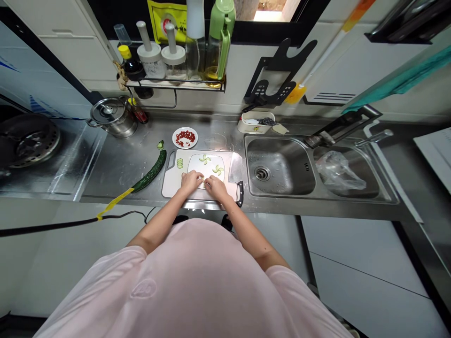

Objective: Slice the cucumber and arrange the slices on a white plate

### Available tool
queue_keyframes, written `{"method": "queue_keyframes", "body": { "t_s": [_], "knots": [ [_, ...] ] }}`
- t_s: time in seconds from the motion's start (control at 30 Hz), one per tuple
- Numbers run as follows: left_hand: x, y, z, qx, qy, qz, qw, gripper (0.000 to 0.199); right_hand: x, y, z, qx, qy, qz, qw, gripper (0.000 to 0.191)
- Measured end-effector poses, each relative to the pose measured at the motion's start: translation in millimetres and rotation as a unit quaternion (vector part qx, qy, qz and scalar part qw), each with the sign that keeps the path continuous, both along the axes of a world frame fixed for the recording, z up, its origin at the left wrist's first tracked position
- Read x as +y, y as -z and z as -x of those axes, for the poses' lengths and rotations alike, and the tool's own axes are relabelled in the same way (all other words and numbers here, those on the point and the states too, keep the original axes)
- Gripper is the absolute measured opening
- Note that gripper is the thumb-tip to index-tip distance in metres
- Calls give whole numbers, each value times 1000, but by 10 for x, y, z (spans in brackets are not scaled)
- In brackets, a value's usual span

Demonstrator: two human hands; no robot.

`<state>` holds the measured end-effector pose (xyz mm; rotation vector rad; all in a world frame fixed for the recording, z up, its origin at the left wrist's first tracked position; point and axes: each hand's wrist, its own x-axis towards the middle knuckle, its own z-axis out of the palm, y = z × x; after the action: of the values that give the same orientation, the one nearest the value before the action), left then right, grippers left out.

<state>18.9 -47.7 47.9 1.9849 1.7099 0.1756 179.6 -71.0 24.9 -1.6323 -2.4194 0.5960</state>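
Near the front of a white plate [193, 164], my left hand [191, 181] and my right hand [216, 188] have their fingertips pinched close together. Small pale cucumber slices show between them, partly hidden by the fingers. Farther back on the plate, slices form two pinwheel shapes, a rear cucumber pinwheel [205, 159] and a right cucumber pinwheel [218, 170]. The plate rests on a white cutting board [170, 188]. A short row of cucumber slices [180, 163] lies on the board's left. At its right edge is a knife [240, 193] with a black handle.
Left of the board lie a long cucumber [151, 173] and a cut cucumber end [160, 144]. Behind it stands a small plate [174, 137] of chopped red pieces. A lidded steel pot [121, 119] is at back left; a double sink [282, 164] is on the right.
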Motion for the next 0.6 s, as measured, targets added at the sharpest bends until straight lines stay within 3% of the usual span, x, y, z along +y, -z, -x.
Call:
{"method": "queue_keyframes", "body": {
  "t_s": [0.6],
  "knots": [
    [21,37,-12,-6,-1,-19,1000,22,1,18,8,38,28,-1,999,20]
  ]
}}
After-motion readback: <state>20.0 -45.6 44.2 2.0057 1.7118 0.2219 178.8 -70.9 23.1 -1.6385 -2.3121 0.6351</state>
